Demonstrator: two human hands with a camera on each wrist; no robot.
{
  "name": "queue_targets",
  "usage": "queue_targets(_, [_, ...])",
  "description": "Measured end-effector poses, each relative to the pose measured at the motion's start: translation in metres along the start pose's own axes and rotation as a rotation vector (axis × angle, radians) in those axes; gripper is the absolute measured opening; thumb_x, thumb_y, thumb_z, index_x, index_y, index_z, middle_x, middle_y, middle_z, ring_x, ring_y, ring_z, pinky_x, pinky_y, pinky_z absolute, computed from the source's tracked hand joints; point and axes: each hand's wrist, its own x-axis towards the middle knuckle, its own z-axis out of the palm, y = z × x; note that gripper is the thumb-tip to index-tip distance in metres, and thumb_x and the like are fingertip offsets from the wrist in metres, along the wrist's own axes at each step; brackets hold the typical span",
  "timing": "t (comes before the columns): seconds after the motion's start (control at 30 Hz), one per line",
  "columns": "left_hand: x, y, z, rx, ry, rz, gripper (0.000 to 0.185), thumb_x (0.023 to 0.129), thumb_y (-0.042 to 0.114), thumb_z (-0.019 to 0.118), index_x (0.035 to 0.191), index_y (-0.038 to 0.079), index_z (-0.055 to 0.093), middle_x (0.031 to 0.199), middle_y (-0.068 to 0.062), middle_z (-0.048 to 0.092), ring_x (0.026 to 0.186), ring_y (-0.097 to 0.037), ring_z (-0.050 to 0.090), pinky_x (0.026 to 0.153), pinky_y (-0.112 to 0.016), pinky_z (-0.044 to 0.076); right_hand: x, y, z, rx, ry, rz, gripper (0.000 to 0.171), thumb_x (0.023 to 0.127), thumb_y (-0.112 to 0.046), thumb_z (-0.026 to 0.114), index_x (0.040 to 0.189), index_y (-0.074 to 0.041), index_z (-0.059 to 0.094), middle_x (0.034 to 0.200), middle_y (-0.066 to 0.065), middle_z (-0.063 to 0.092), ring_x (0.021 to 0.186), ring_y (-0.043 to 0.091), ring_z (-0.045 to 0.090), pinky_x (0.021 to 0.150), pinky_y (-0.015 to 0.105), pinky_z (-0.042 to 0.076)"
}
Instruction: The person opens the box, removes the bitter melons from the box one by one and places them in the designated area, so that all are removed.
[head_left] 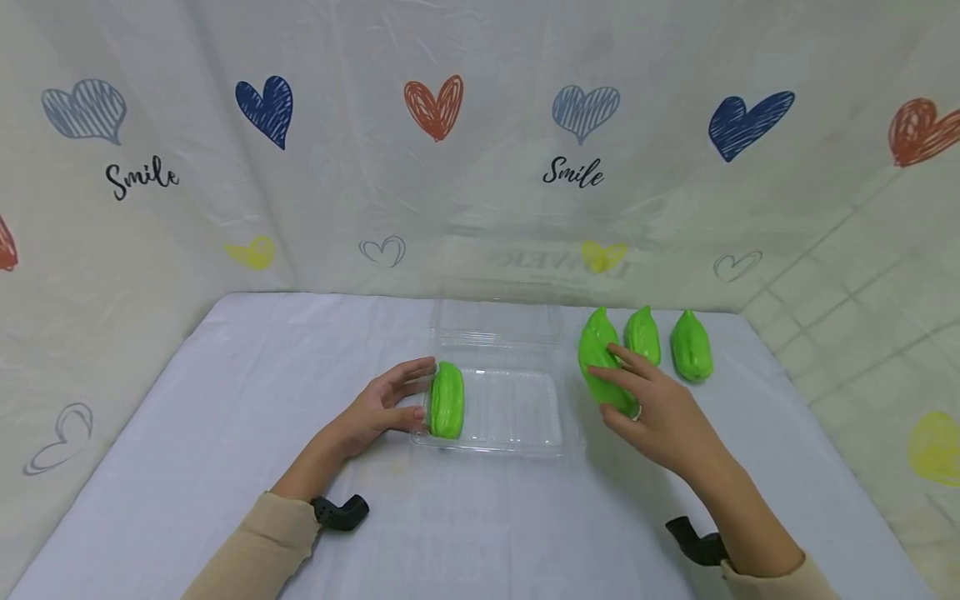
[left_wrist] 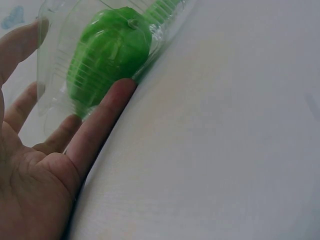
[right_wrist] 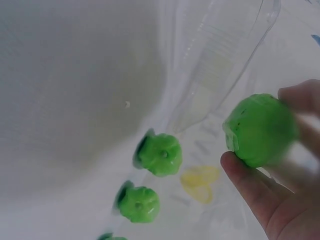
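We extend both forearms forward over the table, sleeves drawn back to the wrists, with a black wrist mount showing under each. Our left hand point(head_left: 386, 404) lies low with the palm facing right, fingers straight and loosely spread, the thumb nearest us. Our right hand point(head_left: 651, 404) is raised with the palm down, its fingers curled in a grip.
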Motion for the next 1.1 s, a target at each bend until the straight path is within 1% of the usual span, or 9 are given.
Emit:
queue_targets(0.07, [0.0, 0.0, 0.0, -0.003, 0.001, -0.002, 0.074, 0.083, 0.011, 0.066, 0.145, 0.019, 0.027, 0.149, -0.001, 0.024, 0.134, -0.027, 0.026, 0.084, -0.044, 0.049, -0.001, 0.002, 0.001, -0.002, 0.005, 0.005, 0.046, 0.075, -0.021, 0.071, 0.121, -0.023, 0.061, 0.139, 0.006, 0.042, 0.071, 0.009, 0.061, 0.056, 0.027, 0.039])
queue_targets(0.23, [0.0, 0.001, 0.0, -0.019, 0.004, -0.004, 0.073, 0.083, 0.009, 0.067, 0.144, 0.018, 0.028, 0.148, -0.002, 0.025, 0.134, -0.028, 0.026, 0.083, -0.045, 0.049, -0.005, 0.007, 0.001, -0.002, 0.008, 0.012, 0.047, 0.075, -0.021, 0.071, 0.121, -0.022, 0.061, 0.139, 0.007, 0.042, 0.099, 0.024, 0.06, 0.056, 0.029, 0.042])
queue_targets(0.3, [0.0, 0.001, -0.001, -0.023, 0.001, -0.004, 0.073, 0.083, 0.008, 0.066, 0.144, 0.017, 0.028, 0.148, -0.002, 0.025, 0.134, -0.029, 0.026, 0.083, -0.045, 0.049, -0.006, 0.009, 0.001, -0.006, 0.006, 0.016, 0.046, 0.076, -0.021, 0.071, 0.121, -0.021, 0.061, 0.139, 0.007, 0.042, 0.09, 0.019, 0.062, 0.055, 0.028, 0.042])
queue_targets(0.33, [0.0, 0.001, -0.001, -0.026, 0.0, -0.003, 0.073, 0.083, 0.008, 0.066, 0.144, 0.017, 0.028, 0.148, -0.003, 0.025, 0.134, -0.029, 0.026, 0.083, -0.045, 0.049, -0.007, 0.01, 0.0, -0.009, 0.005, 0.02, 0.046, 0.076, -0.022, 0.071, 0.121, -0.021, 0.061, 0.139, 0.007, 0.042, 0.08, 0.015, 0.062, 0.054, 0.028, 0.042])
queue_targets(0.4, [0.0, 0.0, -0.001, -0.032, -0.003, 0.0, 0.073, 0.083, 0.007, 0.065, 0.144, 0.016, 0.028, 0.148, -0.003, 0.025, 0.134, -0.029, 0.026, 0.082, -0.045, 0.049, -0.009, 0.012, 0.0, -0.012, 0.007, 0.027, 0.046, 0.076, -0.021, 0.071, 0.12, -0.021, 0.061, 0.139, 0.008, 0.042, 0.063, 0.006, 0.058, 0.053, 0.027, 0.04])
queue_targets(0.47, [0.0, -0.001, -0.001, -0.035, -0.006, 0.002, 0.073, 0.083, 0.006, 0.065, 0.145, 0.016, 0.027, 0.148, -0.003, 0.024, 0.134, -0.029, 0.025, 0.083, -0.045, 0.049, -0.011, 0.015, 0.0, -0.011, 0.008, 0.036, 0.045, 0.075, -0.021, 0.071, 0.12, -0.021, 0.061, 0.138, 0.008, 0.042, 0.053, 0.0, 0.051, 0.053, 0.027, 0.04])
queue_targets(0.67, [0.0, 0.0, -0.001, -0.039, -0.003, -0.001, 0.073, 0.083, 0.007, 0.066, 0.145, 0.016, 0.027, 0.149, -0.003, 0.024, 0.134, -0.029, 0.025, 0.083, -0.045, 0.049, -0.015, 0.023, 0.002, 0.006, -0.011, 0.067, 0.046, 0.077, -0.019, 0.07, 0.122, -0.022, 0.06, 0.14, 0.009, 0.04, 0.051, -0.002, 0.049, 0.053, 0.027, 0.04])
queue_targets(0.9, [0.0, 0.0, 0.0, -0.044, 0.002, -0.007, 0.073, 0.083, 0.008, 0.066, 0.144, 0.016, 0.027, 0.148, -0.004, 0.024, 0.134, -0.029, 0.025, 0.083, -0.045, 0.049, -0.018, 0.025, 0.002, 0.005, -0.014, 0.087, 0.045, 0.077, -0.02, 0.07, 0.121, -0.02, 0.06, 0.139, 0.012, 0.041, 0.06, 0.004, 0.055, 0.056, 0.03, 0.041])
queue_targets(1.1, [0.0, 0.001, 0.0, -0.042, 0.001, -0.007, 0.073, 0.083, 0.007, 0.066, 0.144, 0.016, 0.028, 0.148, -0.003, 0.024, 0.134, -0.029, 0.025, 0.083, -0.045, 0.049, -0.021, 0.029, 0.002, 0.003, -0.011, 0.095, 0.044, 0.077, -0.021, 0.071, 0.12, -0.019, 0.061, 0.138, 0.013, 0.042, 0.062, 0.005, 0.055, 0.057, 0.03, 0.044])
